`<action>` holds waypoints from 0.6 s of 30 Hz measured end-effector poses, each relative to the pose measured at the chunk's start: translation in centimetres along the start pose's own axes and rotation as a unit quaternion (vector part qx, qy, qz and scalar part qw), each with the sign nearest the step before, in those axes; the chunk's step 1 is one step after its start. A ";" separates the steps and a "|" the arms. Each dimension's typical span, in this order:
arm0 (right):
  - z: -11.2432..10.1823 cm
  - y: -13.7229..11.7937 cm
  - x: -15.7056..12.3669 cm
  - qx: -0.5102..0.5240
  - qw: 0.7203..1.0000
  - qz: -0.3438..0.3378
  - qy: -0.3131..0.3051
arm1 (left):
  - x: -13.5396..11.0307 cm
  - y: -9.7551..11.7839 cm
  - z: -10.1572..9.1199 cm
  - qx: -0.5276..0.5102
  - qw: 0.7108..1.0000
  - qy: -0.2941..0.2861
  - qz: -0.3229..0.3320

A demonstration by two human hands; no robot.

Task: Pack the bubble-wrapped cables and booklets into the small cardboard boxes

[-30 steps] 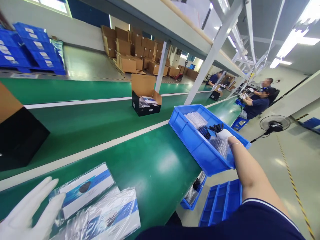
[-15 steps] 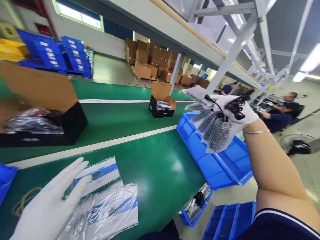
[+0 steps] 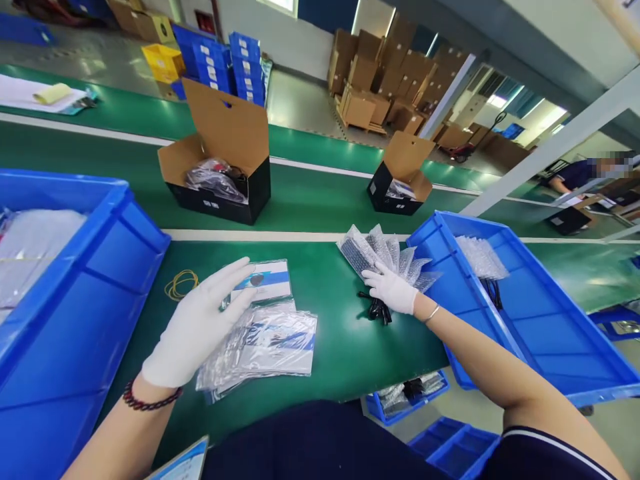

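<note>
My left hand (image 3: 205, 327), white-gloved, is open with its fingers stretched over the edge of a stack of plastic-wrapped printed packets (image 3: 280, 340). One more printed packet (image 3: 273, 280) lies at the top of that stack, near my fingertips. My right hand (image 3: 393, 288), also gloved, rests on a fanned bundle of bubble-wrap pouches (image 3: 357, 250) on the green table, its fingers spread across them. Black cables (image 3: 379, 312) come out below that hand. Beside my left hand lie yellow rubber bands (image 3: 180, 283).
A blue bin (image 3: 550, 327) on the right holds bubble-wrap pouches (image 3: 483, 257) with cables. Another blue bin (image 3: 120, 267) stands at the left. Two open black boxes (image 3: 253, 190) (image 3: 395, 200) sit beyond the white strip (image 3: 300, 236). Below the table edge are further blue bins (image 3: 457, 443).
My right hand has brought the bubble-wrap pouches and cables from above the right bin down onto the table. The view has swung left, and my left hand stays by the packets.
</note>
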State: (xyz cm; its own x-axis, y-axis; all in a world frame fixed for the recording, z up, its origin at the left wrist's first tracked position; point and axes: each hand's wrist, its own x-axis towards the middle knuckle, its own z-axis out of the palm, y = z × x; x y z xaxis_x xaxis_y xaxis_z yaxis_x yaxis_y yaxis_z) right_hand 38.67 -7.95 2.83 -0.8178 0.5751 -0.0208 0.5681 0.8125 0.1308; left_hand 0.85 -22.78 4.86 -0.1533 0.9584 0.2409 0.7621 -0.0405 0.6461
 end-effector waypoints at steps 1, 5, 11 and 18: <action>0.0 0.0 -0.8 0.008 0.999 -0.023 -0.029 | 0.2 0.1 0.2 -0.006 1.000 -0.012 -0.003; -1.9 0.6 -2.2 0.082 0.983 -0.063 -0.151 | 0.9 1.2 1.3 -0.037 0.998 -0.047 -0.014; -1.2 1.8 1.1 -0.053 0.996 0.072 -0.025 | 1.3 2.8 1.3 -0.101 0.989 -0.112 0.007; -0.3 -0.6 5.4 -0.042 0.987 0.095 0.124 | 3.5 3.3 4.8 -0.513 0.782 -0.215 -0.281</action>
State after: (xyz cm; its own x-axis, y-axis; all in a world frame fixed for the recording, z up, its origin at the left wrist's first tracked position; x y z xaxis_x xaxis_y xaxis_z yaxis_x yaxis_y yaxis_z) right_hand 33.94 -5.35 2.95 -0.7007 0.6670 0.2531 0.7122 0.6753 0.1919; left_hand 5.80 -18.20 4.38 0.1122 0.9040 -0.4125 -0.2900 0.4269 0.8566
